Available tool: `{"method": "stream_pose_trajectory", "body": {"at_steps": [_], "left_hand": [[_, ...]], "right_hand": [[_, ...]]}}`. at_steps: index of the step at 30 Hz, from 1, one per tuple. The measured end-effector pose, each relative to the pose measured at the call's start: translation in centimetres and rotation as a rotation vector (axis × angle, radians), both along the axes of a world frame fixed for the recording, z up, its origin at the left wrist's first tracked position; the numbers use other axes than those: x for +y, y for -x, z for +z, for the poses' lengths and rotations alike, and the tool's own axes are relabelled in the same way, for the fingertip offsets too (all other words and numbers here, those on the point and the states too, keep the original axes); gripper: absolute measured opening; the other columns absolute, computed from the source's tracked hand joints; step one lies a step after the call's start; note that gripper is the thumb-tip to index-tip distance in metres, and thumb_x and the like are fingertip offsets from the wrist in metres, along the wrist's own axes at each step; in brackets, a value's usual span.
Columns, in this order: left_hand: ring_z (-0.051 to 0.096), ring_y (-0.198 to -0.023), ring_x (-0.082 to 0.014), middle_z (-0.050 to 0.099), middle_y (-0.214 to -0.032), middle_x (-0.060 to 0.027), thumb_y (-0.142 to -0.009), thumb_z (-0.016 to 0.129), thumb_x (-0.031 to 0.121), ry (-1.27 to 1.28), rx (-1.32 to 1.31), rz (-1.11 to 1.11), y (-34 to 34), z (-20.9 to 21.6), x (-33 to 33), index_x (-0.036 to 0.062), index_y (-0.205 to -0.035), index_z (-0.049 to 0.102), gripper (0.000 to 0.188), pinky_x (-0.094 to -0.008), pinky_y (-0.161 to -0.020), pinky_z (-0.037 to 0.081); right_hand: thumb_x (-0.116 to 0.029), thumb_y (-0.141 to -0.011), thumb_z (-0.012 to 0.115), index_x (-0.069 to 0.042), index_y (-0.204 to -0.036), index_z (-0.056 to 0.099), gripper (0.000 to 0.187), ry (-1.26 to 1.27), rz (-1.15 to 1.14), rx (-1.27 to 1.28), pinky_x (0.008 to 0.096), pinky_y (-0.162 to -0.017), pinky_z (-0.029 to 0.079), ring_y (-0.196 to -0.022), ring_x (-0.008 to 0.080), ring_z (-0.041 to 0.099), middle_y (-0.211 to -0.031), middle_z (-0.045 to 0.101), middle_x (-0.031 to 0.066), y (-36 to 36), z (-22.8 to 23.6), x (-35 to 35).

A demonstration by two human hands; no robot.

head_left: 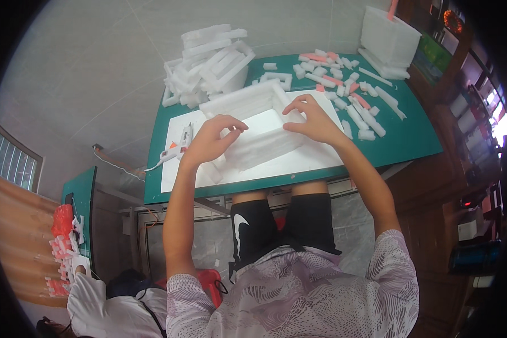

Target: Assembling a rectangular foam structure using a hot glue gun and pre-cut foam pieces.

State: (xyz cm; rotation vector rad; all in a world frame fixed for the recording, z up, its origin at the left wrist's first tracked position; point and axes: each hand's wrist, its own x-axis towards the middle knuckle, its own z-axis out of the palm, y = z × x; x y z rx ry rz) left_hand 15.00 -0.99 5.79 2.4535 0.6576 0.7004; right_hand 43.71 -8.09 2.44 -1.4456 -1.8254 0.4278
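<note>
A rectangular white foam frame (pixel 239 100) with thick, stacked walls stands on a white board (pixel 318 159) in front of me. My left hand (pixel 215 137) is over its left end, fingers bent inward and thumb tip close to the fingertips, with no object visible between them. At the right end, my right hand (pixel 312 120) has its fingers curved over the opening, thumb and forefinger apart. The hands hide parts of both end walls, so I cannot tell how firmly they touch the foam. Beside my left hand lies a white glue gun (pixel 177 144) with its cord.
The board rests on a green-topped table (pixel 388 138). Foam frames (pixel 211 65) are heaped at the far left; white and pink foam offcuts (pixel 343 84) lie scattered at the right. A white foam box (pixel 387 42) stands behind them. Another person's white sleeve (pixel 93 298) shows at lower left.
</note>
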Motion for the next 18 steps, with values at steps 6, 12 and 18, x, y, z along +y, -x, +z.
{"method": "stream_pose_trajectory", "body": {"at_steps": [6,12,18], "left_hand": [[0.062,-0.080,-0.0173,0.070,-0.090,-0.0060,-0.086,0.061,0.014,0.094,0.104,-0.035,0.1,0.7,0.4,0.0071,-0.098,0.072,0.017,-0.0299,-0.072,0.047],[0.060,-0.074,-0.0149,0.068,-0.084,-0.0064,-0.087,0.061,0.015,0.205,0.118,-0.098,-0.7,0.6,0.9,0.0072,-0.103,0.071,0.020,-0.0283,-0.070,0.047],[0.059,-0.071,-0.0158,0.066,-0.076,-0.0069,-0.087,0.060,0.014,0.189,0.194,-0.195,-3.2,0.3,2.0,0.0068,-0.104,0.070,0.022,-0.0288,-0.067,0.047]], "right_hand": [[-0.026,-0.075,0.078,-0.013,-0.103,0.067,0.033,0.078,-0.011,0.072,0.0374,-0.100,0.041,-0.119,0.0321,0.049,-0.123,0.047,0.0141,0.2,0.2,-0.1],[-0.023,-0.073,0.078,-0.014,-0.106,0.067,0.036,0.094,0.002,0.120,0.0369,-0.100,0.040,-0.110,0.0266,0.050,-0.120,0.046,0.0104,0.1,0.1,0.0],[-0.021,-0.073,0.078,-0.016,-0.110,0.066,0.040,0.133,0.013,0.184,0.0365,-0.102,0.037,-0.110,0.0258,0.046,-0.121,0.045,0.0095,0.1,-0.4,0.4]]}}
